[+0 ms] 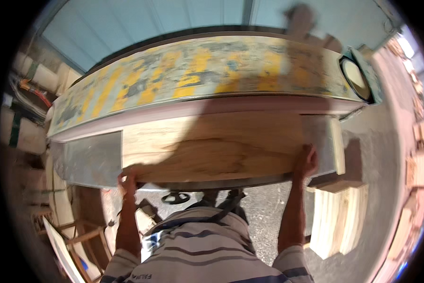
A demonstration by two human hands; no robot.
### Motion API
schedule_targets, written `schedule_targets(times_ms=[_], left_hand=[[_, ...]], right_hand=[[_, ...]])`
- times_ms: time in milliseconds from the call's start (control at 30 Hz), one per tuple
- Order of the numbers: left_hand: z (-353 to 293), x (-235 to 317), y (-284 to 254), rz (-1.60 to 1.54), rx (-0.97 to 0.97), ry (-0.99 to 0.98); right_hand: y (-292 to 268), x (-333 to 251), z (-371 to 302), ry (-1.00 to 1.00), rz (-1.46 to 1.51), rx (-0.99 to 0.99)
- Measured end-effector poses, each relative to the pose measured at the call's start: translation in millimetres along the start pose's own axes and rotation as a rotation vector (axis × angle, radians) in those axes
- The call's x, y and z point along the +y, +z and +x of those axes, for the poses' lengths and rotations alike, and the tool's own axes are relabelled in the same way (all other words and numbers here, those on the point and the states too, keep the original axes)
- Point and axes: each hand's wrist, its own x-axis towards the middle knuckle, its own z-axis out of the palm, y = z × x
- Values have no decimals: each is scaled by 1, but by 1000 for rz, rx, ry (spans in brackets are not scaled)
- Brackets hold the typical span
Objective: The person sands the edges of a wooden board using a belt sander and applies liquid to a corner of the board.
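A wide wooden board (212, 146) with brown grain lies flat on a grey metal machine table (91, 155). Its far edge runs along a long pinkish band on the machine's front. My left hand (128, 179) grips the board's near left corner, fingers bent around the edge. At the board's right end, my right hand (307, 161) is closed on it, though its fingertips are partly hidden in shade. My shadow darkens the board's right half.
Behind the band stretches a long machine cover (188, 70) with worn yellow stripes. A round roller end (355, 78) shows at its right. Stacked pale boards (339, 219) stand at lower right, a black handwheel (175, 197) is below the table, and a wooden frame (82, 240) is at lower left.
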Motion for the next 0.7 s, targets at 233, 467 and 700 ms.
schedule_targets(times_ms=[233,467,700], left_hand=[[23,49,-21,155,-119,-169],[97,2,-85,-26,-49,-185],[155,-57,-98,-91,-322,-265]], right_hand=[[10,-13,-34,-3,21,6],[51,-34,-104,92,-80,-48],[47,-62,-112,85,-122,-18]])
